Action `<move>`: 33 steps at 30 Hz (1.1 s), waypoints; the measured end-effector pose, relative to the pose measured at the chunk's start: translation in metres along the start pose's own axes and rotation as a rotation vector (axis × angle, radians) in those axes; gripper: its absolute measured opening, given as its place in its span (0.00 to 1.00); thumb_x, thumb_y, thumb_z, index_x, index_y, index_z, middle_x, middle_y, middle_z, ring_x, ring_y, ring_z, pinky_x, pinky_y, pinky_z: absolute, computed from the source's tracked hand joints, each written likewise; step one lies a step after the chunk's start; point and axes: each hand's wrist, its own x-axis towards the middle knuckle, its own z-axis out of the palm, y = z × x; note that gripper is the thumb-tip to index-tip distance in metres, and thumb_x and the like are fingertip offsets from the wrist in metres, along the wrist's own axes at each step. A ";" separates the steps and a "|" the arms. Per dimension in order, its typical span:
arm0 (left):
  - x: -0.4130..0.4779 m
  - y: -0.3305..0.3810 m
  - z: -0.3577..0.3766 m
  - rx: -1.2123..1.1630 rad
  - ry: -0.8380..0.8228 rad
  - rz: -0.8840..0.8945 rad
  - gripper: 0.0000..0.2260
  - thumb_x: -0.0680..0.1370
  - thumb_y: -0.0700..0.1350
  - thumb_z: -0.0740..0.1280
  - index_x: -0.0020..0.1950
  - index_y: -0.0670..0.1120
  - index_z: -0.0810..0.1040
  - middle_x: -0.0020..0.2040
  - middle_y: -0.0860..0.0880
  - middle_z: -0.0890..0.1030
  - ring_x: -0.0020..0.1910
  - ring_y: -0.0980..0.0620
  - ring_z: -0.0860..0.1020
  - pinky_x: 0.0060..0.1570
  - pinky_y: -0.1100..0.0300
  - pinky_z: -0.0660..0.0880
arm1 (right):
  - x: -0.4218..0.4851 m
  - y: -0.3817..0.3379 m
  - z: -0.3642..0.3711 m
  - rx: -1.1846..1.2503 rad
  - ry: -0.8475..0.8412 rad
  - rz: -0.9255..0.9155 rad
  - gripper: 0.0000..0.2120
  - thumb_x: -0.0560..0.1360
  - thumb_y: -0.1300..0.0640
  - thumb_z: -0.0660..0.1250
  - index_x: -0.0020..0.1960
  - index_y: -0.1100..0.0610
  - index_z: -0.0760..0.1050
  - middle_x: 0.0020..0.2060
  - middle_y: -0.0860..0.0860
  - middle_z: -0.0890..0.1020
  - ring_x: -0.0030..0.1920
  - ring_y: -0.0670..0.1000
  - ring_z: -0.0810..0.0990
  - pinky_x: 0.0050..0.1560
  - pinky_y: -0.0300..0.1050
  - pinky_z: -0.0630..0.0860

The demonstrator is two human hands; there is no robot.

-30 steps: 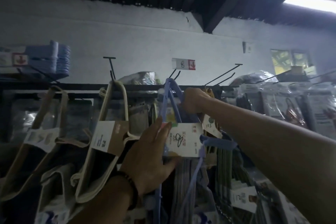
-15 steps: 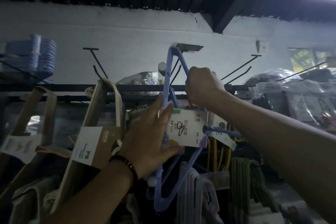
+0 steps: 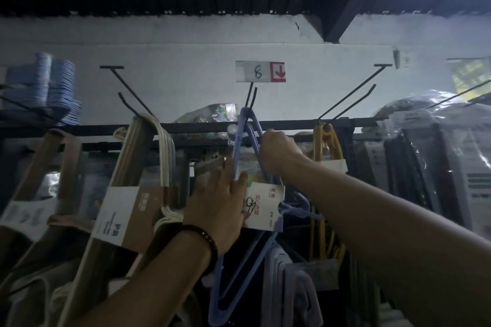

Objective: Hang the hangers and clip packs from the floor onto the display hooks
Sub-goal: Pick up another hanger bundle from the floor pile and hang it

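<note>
Head view: a bundle of blue hangers (image 3: 237,141) with a paper label (image 3: 265,207) hangs in the middle of the rack. Its top loop is over the display hook (image 3: 251,95) under the sign marked 8 (image 3: 260,71), just above the dark rail (image 3: 292,123). The right hand (image 3: 279,151) is clenched round the bundle's upper neck. The left hand (image 3: 220,207), with a dark wristband (image 3: 204,239), lies against the label's left edge, fingers nearly straight. Cream hangers (image 3: 164,146) hang to the left and yellow hangers (image 3: 322,141) to the right.
</note>
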 end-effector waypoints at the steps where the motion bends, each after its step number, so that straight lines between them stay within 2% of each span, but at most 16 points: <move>1: 0.001 0.001 0.007 0.026 -0.027 -0.012 0.37 0.83 0.52 0.65 0.85 0.52 0.45 0.85 0.47 0.37 0.83 0.40 0.52 0.72 0.40 0.71 | 0.002 0.002 0.007 0.011 -0.006 0.014 0.12 0.81 0.61 0.67 0.62 0.64 0.72 0.40 0.52 0.74 0.36 0.49 0.75 0.32 0.43 0.73; 4: 0.004 0.002 0.025 0.107 -0.105 -0.030 0.38 0.82 0.48 0.65 0.85 0.48 0.46 0.85 0.44 0.38 0.82 0.39 0.53 0.69 0.41 0.74 | 0.008 0.007 0.021 -0.014 -0.065 0.041 0.14 0.82 0.61 0.66 0.66 0.64 0.72 0.42 0.53 0.75 0.35 0.50 0.75 0.33 0.43 0.72; 8: 0.010 0.001 0.032 0.164 -0.203 -0.061 0.42 0.79 0.55 0.70 0.84 0.45 0.48 0.85 0.44 0.41 0.83 0.40 0.51 0.73 0.38 0.69 | 0.017 0.005 0.024 0.004 -0.211 0.048 0.19 0.82 0.61 0.66 0.71 0.66 0.71 0.43 0.56 0.76 0.43 0.55 0.82 0.47 0.50 0.84; 10: 0.013 -0.001 0.033 0.121 -0.252 -0.085 0.44 0.79 0.57 0.70 0.84 0.45 0.47 0.85 0.45 0.39 0.83 0.40 0.51 0.74 0.39 0.68 | 0.020 0.004 0.024 0.052 -0.245 0.027 0.19 0.82 0.62 0.65 0.71 0.67 0.71 0.41 0.57 0.74 0.45 0.56 0.84 0.49 0.51 0.85; 13: 0.014 -0.003 0.032 0.074 -0.280 -0.087 0.45 0.79 0.58 0.69 0.85 0.45 0.45 0.85 0.45 0.37 0.83 0.41 0.52 0.76 0.41 0.68 | 0.019 0.011 0.028 0.118 -0.233 -0.013 0.16 0.82 0.62 0.63 0.68 0.66 0.74 0.52 0.61 0.81 0.52 0.61 0.84 0.47 0.50 0.83; 15: 0.014 -0.003 0.030 0.036 -0.311 -0.100 0.45 0.79 0.58 0.69 0.85 0.45 0.45 0.85 0.45 0.37 0.83 0.41 0.53 0.77 0.44 0.67 | 0.011 0.015 0.030 0.158 -0.205 -0.033 0.15 0.83 0.63 0.61 0.68 0.66 0.74 0.59 0.63 0.80 0.57 0.64 0.83 0.44 0.50 0.81; 17: 0.014 -0.005 0.025 -0.003 -0.337 -0.117 0.43 0.78 0.60 0.68 0.84 0.46 0.51 0.86 0.45 0.43 0.82 0.40 0.58 0.76 0.44 0.68 | 0.005 0.017 0.028 0.201 -0.195 -0.046 0.14 0.83 0.63 0.61 0.66 0.66 0.75 0.58 0.64 0.81 0.55 0.63 0.84 0.47 0.52 0.83; 18: 0.014 -0.005 0.019 -0.015 -0.331 -0.116 0.39 0.78 0.62 0.67 0.82 0.46 0.57 0.85 0.44 0.51 0.80 0.40 0.62 0.74 0.43 0.70 | 0.001 0.017 0.024 0.225 -0.204 -0.050 0.14 0.82 0.63 0.62 0.65 0.66 0.76 0.57 0.64 0.82 0.54 0.63 0.85 0.49 0.53 0.84; 20: 0.009 -0.004 0.004 -0.031 -0.293 -0.122 0.31 0.76 0.64 0.63 0.74 0.49 0.70 0.76 0.45 0.68 0.71 0.42 0.72 0.67 0.44 0.76 | -0.007 0.012 0.010 0.244 -0.227 -0.037 0.16 0.81 0.60 0.64 0.66 0.67 0.73 0.56 0.63 0.81 0.52 0.62 0.85 0.51 0.55 0.85; 21: 0.004 -0.002 -0.006 -0.048 -0.265 -0.129 0.29 0.75 0.64 0.61 0.71 0.49 0.72 0.71 0.46 0.72 0.67 0.43 0.75 0.65 0.44 0.77 | -0.014 0.009 0.001 0.225 -0.229 -0.034 0.21 0.81 0.59 0.66 0.70 0.68 0.69 0.57 0.62 0.78 0.52 0.61 0.84 0.51 0.55 0.85; 23: -0.012 -0.003 -0.025 -0.078 -0.192 -0.149 0.28 0.76 0.65 0.62 0.70 0.50 0.75 0.69 0.46 0.75 0.64 0.43 0.78 0.63 0.45 0.78 | -0.033 0.000 -0.014 0.177 -0.215 -0.057 0.32 0.80 0.55 0.67 0.77 0.66 0.60 0.59 0.61 0.77 0.52 0.60 0.82 0.50 0.55 0.84; 24: -0.022 -0.003 -0.036 -0.082 -0.147 -0.159 0.28 0.76 0.65 0.65 0.70 0.50 0.76 0.69 0.46 0.76 0.64 0.42 0.78 0.62 0.46 0.79 | -0.046 -0.007 -0.021 0.153 -0.193 -0.094 0.33 0.80 0.53 0.67 0.78 0.64 0.59 0.58 0.61 0.78 0.51 0.60 0.82 0.46 0.54 0.83; 26: -0.051 -0.007 -0.059 -0.100 -0.055 -0.173 0.23 0.77 0.64 0.66 0.66 0.52 0.79 0.66 0.47 0.78 0.61 0.43 0.80 0.58 0.47 0.80 | -0.077 -0.022 -0.031 0.135 -0.130 -0.186 0.23 0.80 0.52 0.65 0.71 0.60 0.69 0.52 0.59 0.80 0.46 0.60 0.81 0.42 0.52 0.80; 29: -0.114 -0.018 -0.099 -0.129 -0.024 -0.219 0.17 0.77 0.65 0.63 0.58 0.56 0.80 0.58 0.51 0.81 0.53 0.47 0.81 0.49 0.49 0.81 | -0.138 -0.047 -0.046 0.210 -0.132 -0.299 0.09 0.80 0.51 0.63 0.53 0.56 0.77 0.49 0.57 0.82 0.48 0.60 0.82 0.47 0.51 0.80; 31: -0.170 -0.028 -0.125 -0.188 -0.043 -0.236 0.15 0.78 0.65 0.61 0.53 0.58 0.80 0.52 0.55 0.82 0.49 0.51 0.82 0.46 0.52 0.80 | -0.192 -0.069 -0.055 0.320 -0.147 -0.322 0.07 0.80 0.50 0.64 0.51 0.53 0.78 0.46 0.52 0.83 0.45 0.56 0.82 0.42 0.49 0.80; 33: -0.235 -0.041 -0.148 -0.220 -0.051 -0.264 0.15 0.77 0.66 0.61 0.53 0.59 0.80 0.51 0.57 0.82 0.49 0.54 0.82 0.47 0.52 0.81 | -0.259 -0.096 -0.054 0.467 -0.156 -0.312 0.07 0.82 0.49 0.64 0.51 0.50 0.78 0.41 0.47 0.83 0.39 0.49 0.82 0.37 0.49 0.80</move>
